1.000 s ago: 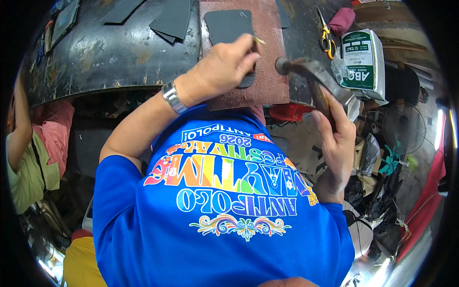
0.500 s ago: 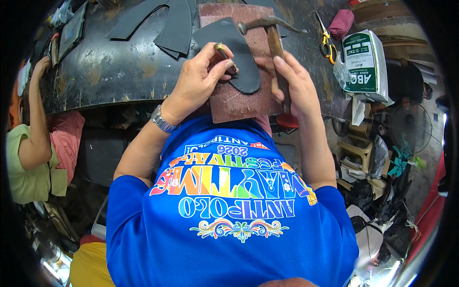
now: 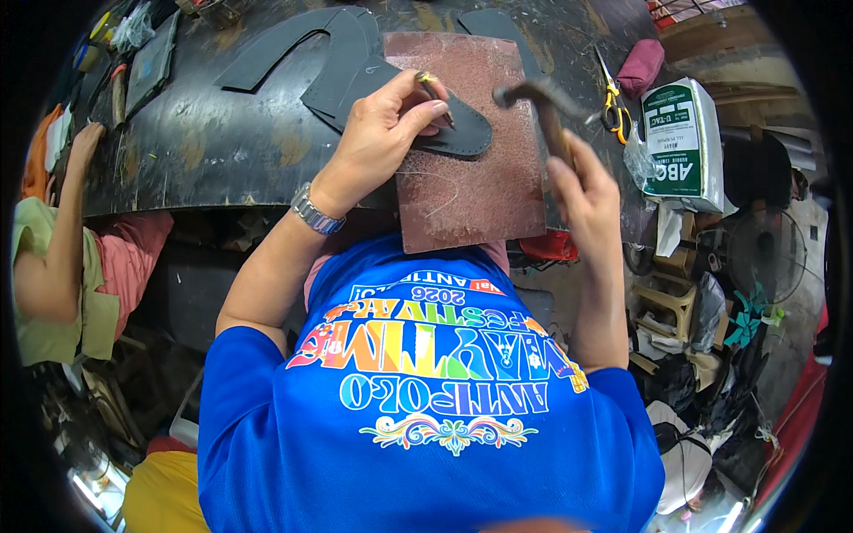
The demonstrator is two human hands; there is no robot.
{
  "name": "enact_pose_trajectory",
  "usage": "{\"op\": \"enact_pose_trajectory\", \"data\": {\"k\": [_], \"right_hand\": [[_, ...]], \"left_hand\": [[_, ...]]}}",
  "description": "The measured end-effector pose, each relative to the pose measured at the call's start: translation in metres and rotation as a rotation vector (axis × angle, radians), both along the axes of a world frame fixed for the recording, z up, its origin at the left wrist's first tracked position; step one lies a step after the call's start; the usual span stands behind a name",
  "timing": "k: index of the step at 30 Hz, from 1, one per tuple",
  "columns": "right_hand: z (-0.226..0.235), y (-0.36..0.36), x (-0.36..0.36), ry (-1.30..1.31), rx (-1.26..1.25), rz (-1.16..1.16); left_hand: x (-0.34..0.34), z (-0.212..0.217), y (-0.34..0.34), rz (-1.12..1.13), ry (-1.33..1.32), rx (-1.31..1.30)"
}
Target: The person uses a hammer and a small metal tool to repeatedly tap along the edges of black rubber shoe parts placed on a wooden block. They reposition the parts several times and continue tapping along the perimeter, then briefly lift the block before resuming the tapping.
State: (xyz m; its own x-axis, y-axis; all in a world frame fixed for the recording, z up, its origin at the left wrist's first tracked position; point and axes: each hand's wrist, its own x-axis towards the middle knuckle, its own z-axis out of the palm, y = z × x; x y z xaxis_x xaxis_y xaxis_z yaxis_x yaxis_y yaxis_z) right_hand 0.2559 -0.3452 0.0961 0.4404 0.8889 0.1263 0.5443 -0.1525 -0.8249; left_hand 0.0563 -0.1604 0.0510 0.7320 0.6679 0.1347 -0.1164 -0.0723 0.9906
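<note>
A reddish-brown board (image 3: 498, 200) lies across the table's near edge. On it rests a dark grey flat shoe-upper piece (image 3: 466, 133) with small holes along its rounded edge. My left hand (image 3: 378, 133) pinches a thin dark punch (image 3: 435, 93) with a yellow mark, its lower end on the piece near the edge. To the right, my right hand (image 3: 586, 191) grips the wooden handle of a hammer (image 3: 540, 96), slightly blurred. Its metal head hangs above the board's right side, apart from the punch.
More dark cut pieces (image 3: 293, 53) lie at the back left. On the right are yellow-handled scissors (image 3: 613, 111), a maroon pouch (image 3: 641, 67) and a green-and-white can (image 3: 680, 147). At far left another person's arm (image 3: 67, 195) reaches onto the table (image 3: 204, 169).
The hammer has moved right, away from the punch, with my right hand. The dark piece has turned, its rounded end now pointing more to the right. The punch now stands on the piece.
</note>
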Motion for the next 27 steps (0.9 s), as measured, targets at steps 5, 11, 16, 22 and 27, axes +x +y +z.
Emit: {"op": "enact_pose_trajectory", "data": {"k": [5,11,16,22,27], "right_hand": [[-0.007,-0.042,-0.012,-0.117,-0.263,-0.011],[-0.004,-0.047,-0.015,0.025,-0.342,-0.022],[-0.015,-0.049,-0.011,0.081,-0.273,-0.018],[-0.014,-0.045,-0.009,0.114,-0.205,-0.025],[0.031,-0.042,-0.011,0.378,-0.020,-0.210]], "left_hand": [[0.033,0.005,-0.001,-0.006,0.052,0.259],[0.045,0.001,0.000,0.019,0.148,0.323],[0.044,-0.002,-0.002,0.035,0.139,0.328],[0.045,0.000,-0.006,0.030,0.141,0.585],[0.048,0.005,-0.002,-0.065,0.147,0.756]]}}
